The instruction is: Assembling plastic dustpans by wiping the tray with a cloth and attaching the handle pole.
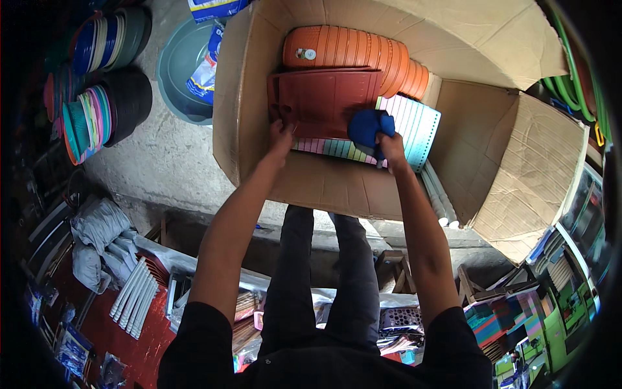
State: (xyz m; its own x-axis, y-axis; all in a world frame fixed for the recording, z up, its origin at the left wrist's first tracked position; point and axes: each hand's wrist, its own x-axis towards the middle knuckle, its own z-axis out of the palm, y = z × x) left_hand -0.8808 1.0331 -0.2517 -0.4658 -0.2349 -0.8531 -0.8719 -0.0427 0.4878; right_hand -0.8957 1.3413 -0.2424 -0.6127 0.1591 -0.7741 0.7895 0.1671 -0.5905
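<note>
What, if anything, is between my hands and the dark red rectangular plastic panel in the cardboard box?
A bunched dark blue cloth in your right hand stands between it and the panel at the lower right. Nothing visible blocks your left hand, at the panel's lower-left corner.

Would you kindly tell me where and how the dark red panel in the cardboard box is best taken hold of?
Probably the near left corner of the dark red panel, coming from the person's side: its broad, flattish face offers little to pinch, the left hand is at that corner, and the blue bundle covers the near right one.
</note>
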